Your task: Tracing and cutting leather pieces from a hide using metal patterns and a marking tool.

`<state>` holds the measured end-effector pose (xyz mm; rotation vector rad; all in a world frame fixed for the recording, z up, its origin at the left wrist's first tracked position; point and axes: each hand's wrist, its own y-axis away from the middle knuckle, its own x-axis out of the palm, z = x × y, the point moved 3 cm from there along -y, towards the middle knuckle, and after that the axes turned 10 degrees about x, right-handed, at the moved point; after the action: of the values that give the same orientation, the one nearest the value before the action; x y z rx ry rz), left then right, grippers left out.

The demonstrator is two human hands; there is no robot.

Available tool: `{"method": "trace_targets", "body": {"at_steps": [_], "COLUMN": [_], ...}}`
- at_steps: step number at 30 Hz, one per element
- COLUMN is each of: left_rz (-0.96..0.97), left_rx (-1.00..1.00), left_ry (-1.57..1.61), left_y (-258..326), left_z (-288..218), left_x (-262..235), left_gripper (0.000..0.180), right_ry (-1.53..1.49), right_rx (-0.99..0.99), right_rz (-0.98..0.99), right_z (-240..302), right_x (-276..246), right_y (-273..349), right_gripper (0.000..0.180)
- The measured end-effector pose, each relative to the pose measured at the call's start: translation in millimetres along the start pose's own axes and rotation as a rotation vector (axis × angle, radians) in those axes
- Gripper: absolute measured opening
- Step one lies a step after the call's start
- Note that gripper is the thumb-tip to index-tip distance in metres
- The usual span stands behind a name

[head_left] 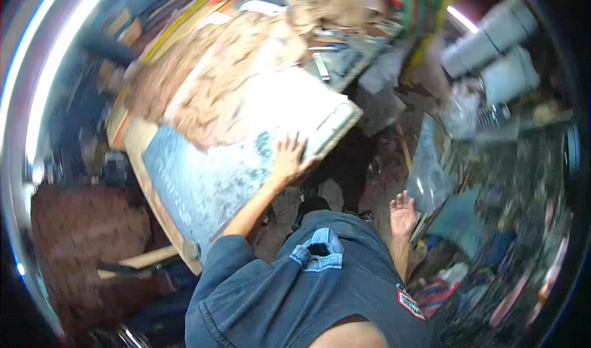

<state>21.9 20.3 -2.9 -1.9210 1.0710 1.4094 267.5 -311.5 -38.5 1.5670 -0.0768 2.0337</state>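
Grey, mottled sheet metal lies under the left hand (289,157), whose fingers are spread flat and press down on the panel (209,182) close to its near right corner; nothing is gripped, the palm simply rests on the surface. The panel sits tilted across a workbench (138,145) with a pale wooden edge, and its right end shows a light, thick rim (335,123). Further up the panel, a heap of brown sawdust or shavings (215,83) covers much of the bench, though blur makes it hard to tell which.

The right hand (403,214) hangs apart from the bench, open and empty, fingers loosely extended and pointing up in the frame. Just beside it to the right lies a crumpled clear plastic bag (428,169), near but apparently not touching. Beyond that, white plastic buckets (498,40) stand near the upper right, well apart from both hands.

Below the hands, the person's dark blue shirt (320,286) fills the lower middle. A wooden handle (144,259) juts out under the bench at lower left.
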Motion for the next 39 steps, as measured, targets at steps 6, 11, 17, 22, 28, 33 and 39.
{"method": "trace_targets", "body": {"at_steps": [6, 11, 17, 22, 28, 33, 39], "left_rz": [-0.284, -0.488, -0.946, -1.376, -1.676, -1.500, -1.062], "left_rx": [0.032, 0.007, -0.589, -0.828, -0.797, -0.929, -1.011], "left_ry": [0.152, 0.795, 0.621, 1.164, 1.685, 1.742, 1.646], "left_y": [49, 93, 196, 222, 216, 209, 166], "left_z": [46, 106, 224, 305, 347, 352, 362], "left_x": [-28, -30, -84, -69, -54, -81, -113], "left_gripper": [0.058, 0.041, 0.046, 0.061, 0.062, 0.055, 0.052], "right_ry": [0.468, 0.788, 0.843, 0.879, 0.851, 1.575, 2.103], "right_rx": [0.301, 0.304, 0.390, 0.592, 0.919, 0.896, -0.363], "right_rz": [-0.060, 0.020, 0.037, 0.180, 0.206, 0.216, 0.119], "right_z": [-130, -218, -299, -378, -485, -464, -364], "right_x": [157, 206, 240, 298, 320, 309, 310], "right_y": [-63, -105, -128, -179, -246, -294, -517], "right_gripper": [0.018, 0.016, 0.015, 0.016, 0.023, 0.026, 0.028]}}
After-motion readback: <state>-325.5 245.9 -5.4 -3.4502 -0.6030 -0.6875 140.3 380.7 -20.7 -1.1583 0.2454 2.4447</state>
